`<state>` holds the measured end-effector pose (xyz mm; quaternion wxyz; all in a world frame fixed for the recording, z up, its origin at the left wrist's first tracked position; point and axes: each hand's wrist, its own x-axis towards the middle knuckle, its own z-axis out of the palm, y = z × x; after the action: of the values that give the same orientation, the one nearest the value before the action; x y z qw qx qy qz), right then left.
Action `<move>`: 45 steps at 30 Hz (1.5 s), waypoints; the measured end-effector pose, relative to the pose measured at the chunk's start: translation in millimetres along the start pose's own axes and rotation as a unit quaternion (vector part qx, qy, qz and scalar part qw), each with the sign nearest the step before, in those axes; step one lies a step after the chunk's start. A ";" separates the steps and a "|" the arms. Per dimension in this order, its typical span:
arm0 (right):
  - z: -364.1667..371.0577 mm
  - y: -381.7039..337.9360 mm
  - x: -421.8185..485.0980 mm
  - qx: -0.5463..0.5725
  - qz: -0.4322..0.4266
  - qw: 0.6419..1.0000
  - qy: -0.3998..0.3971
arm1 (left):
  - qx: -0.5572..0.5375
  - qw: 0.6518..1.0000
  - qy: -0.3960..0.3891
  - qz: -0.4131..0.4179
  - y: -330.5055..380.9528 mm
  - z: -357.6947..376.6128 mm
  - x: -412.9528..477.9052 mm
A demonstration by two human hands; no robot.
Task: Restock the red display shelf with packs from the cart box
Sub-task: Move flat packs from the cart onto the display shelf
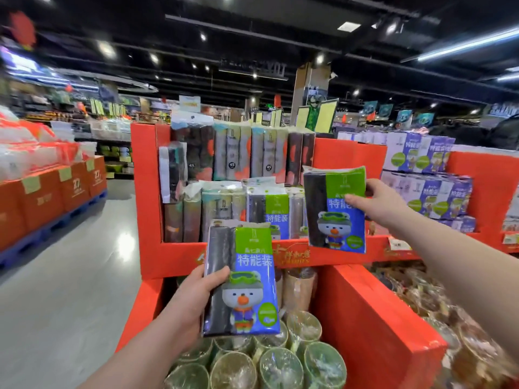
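Note:
My left hand (193,299) grips a blue and green pack (247,279) with a cartoon bear, upright, low in front of the red display shelf (148,197). My right hand (379,200) holds a second, matching pack (337,211) by its right edge, raised at the shelf's front right, level with the lower row. The shelf holds several packs: tall dark and grey ones in the upper row, and a like blue and green pack (273,214) standing in the lower row. The cart box is out of sight.
Below the shelf a red bin (373,321) holds round wrapped tubs (280,366). More purple and white boxes (421,175) are stacked at the right. Orange cartons (47,197) on a blue pallet stand at the left, across a grey aisle floor (70,276).

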<state>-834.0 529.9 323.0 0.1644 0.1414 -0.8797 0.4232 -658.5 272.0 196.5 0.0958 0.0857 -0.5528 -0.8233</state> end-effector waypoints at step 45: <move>89.2 27.4 113.7 -0.426 -0.239 0.851 -0.193 | 0.062 0.988 0.128 0.059 12.1 51.2 115.2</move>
<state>-962.8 463.3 298.0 0.1316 0.3423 -0.9268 -0.0813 -781.8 284.2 222.8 0.2083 0.1636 -0.5903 -0.7625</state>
